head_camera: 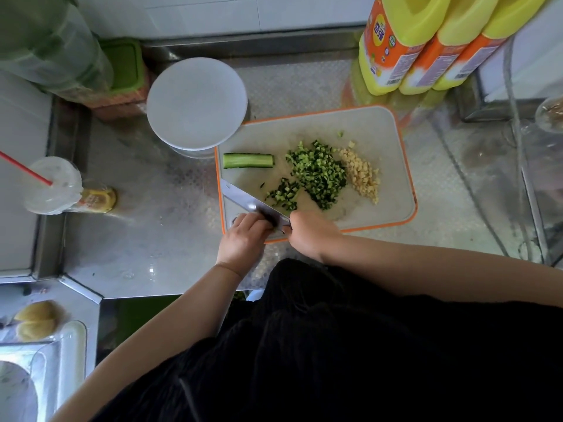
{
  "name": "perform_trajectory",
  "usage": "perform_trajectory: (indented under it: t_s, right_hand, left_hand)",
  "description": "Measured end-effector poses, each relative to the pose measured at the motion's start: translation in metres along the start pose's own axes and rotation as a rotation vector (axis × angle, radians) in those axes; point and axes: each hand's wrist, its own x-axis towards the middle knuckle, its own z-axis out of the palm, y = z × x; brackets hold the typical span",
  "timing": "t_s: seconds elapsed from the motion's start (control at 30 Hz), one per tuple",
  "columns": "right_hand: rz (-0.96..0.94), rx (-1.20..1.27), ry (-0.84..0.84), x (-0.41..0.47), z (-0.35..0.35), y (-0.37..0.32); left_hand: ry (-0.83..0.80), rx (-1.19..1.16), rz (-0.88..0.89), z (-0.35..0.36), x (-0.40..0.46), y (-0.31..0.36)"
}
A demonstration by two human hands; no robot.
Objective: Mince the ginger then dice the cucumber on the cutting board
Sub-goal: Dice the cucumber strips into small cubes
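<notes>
a grey cutting board with an orange rim lies on the steel counter, and most of the work sits right on it. the minced ginger is heaped in a pale pile toward the board's right side, touching the big mound of diced cucumber just to its left, with a smaller scatter of dice nearer the person. one uncut cucumber strip lies flat near the board's far left edge, apart from the piles. at the board's near edge the right hand is curled round the handle end of a knife, whose blade slants up and left across the board. the left hand sits against the blade close to the handle, fingers bent over something dark there; i cannot tell whether it grips anything or just presses down. just beyond the board's left corner stands a round white-lidded container. three yellow bottles with orange labels stand at the back right, and a plastic cup with a red straw stands far left.
</notes>
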Motion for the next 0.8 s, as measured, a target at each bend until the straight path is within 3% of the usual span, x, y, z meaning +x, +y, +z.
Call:
perform_trajectory:
  t_s: [0.27,0.8]
  right_hand:
    - [0.033,0.057,0.068,0.000,-0.011,0.009]
    - [-0.057,-0.025,0.025,-0.003,0.003,0.000]
  left_hand:
    - [0.040,-0.020,0.076,-0.005,-0.009,-0.002]
    - [-0.028,0.033,0.015,-0.002,-0.001,-0.008]
